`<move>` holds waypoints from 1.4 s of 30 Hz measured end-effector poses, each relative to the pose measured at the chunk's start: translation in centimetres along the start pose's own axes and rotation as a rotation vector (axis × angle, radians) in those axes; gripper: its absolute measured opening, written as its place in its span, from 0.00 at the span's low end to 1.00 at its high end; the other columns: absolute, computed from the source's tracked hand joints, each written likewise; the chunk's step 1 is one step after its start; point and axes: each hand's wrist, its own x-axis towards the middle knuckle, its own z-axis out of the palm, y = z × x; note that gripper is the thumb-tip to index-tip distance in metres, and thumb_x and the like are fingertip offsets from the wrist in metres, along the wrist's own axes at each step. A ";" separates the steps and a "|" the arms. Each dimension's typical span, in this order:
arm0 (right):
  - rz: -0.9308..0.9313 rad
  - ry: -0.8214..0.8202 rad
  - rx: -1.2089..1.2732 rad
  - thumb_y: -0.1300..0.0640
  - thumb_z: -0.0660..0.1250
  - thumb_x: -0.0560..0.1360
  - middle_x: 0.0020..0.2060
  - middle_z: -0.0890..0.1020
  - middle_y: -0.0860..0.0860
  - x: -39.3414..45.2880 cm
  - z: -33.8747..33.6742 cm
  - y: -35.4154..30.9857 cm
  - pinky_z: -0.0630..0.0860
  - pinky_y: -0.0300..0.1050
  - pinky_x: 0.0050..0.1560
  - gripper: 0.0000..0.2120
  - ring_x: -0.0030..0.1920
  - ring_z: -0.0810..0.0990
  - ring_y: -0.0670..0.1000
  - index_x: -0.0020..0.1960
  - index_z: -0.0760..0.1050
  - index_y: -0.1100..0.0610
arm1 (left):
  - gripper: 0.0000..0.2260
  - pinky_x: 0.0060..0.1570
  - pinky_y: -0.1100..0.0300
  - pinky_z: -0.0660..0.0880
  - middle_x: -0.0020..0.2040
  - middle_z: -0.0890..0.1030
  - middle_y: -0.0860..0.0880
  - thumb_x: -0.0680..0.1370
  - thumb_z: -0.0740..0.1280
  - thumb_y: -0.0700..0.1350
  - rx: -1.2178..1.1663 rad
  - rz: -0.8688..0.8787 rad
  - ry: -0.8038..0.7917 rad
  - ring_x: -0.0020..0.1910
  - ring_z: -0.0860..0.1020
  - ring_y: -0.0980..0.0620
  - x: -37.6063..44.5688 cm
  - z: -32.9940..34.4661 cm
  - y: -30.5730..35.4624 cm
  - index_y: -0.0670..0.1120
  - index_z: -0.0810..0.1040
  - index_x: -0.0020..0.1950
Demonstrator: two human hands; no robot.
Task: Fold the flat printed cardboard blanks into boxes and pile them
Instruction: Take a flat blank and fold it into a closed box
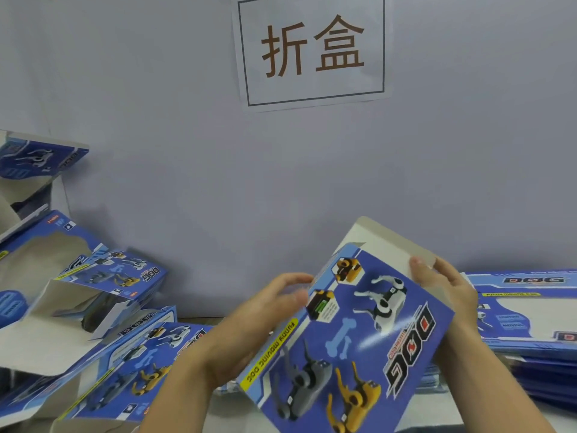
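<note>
Gripping a blue printed box blank (352, 335) above the worktop, both hands clasp its edges — left hand (249, 323) on the left side, right hand (443, 289) pinching the top flap — between folded boxes (103, 295) and flat blanks (527, 310).

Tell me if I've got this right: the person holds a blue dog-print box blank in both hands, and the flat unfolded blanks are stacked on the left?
Not quite. The head view shows the flat blanks stacked on the right; folded boxes lie on the left. Both the left hand and right hand do hold the blue dog-print blank.
</note>
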 end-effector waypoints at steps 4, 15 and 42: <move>0.026 -0.014 -0.003 0.50 0.69 0.78 0.43 0.83 0.52 0.1 -0.3 -0.2 0.76 0.42 0.32 0.08 0.35 0.81 0.52 0.53 0.79 0.54 | 0.29 0.55 0.51 0.81 0.62 0.81 0.51 0.66 0.78 0.58 0.111 -0.001 -0.124 0.57 0.83 0.48 -0.7 -0.7 0.1 0.68 0.73 0.65; -0.030 -0.763 0.053 0.44 0.70 0.71 0.59 0.84 0.51 -3.0 3.7 1.3 0.82 0.43 0.49 0.29 0.58 0.83 0.54 0.70 0.72 0.50 | 0.27 0.52 0.44 0.81 0.59 0.83 0.47 0.68 0.78 0.57 -0.270 0.378 0.382 0.57 0.83 0.44 1.2 1.0 -1.2 0.62 0.74 0.65; 0.247 -0.648 0.208 0.47 0.69 0.68 0.42 0.87 0.55 -2.7 3.7 2.1 0.81 0.45 0.31 0.13 0.35 0.86 0.54 0.47 0.84 0.53 | 0.25 0.55 0.46 0.81 0.59 0.85 0.48 0.72 0.71 0.55 -0.313 0.232 0.310 0.55 0.84 0.46 0.7 -0.1 -0.4 0.55 0.75 0.69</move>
